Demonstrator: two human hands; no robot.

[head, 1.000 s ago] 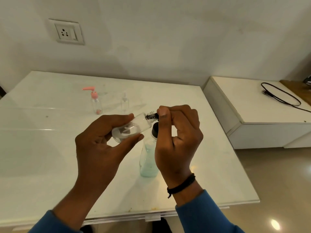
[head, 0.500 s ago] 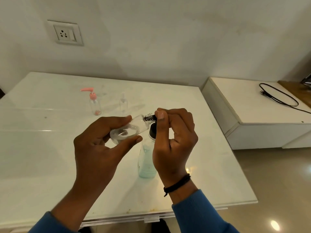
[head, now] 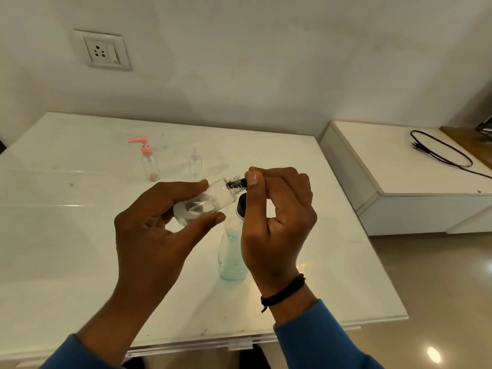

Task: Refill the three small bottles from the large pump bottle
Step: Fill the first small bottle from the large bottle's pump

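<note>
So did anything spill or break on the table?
No spill or break shows. The only tipped thing is the small clear bottle, held sideways in the left hand while the right hand pinches its black cap. The other bottles stand upright.

Colours seen on the white table top (head: pixel 80 262)

A clear small bottle (head: pixel 205 206) with a black cap (head: pixel 237 183) is seen, and pale turquoise liquid in the large bottle (head: pixel 233 262), whose collar is black. A pink pump tops another clear bottle (head: pixel 150 166); a third (head: pixel 195 163) is colourless. Blue sleeves (head: pixel 319 339), a black wristband (head: pixel 283 291), a black cable (head: pixel 442 153) and a white socket (head: pixel 102 50) are shown.
</note>
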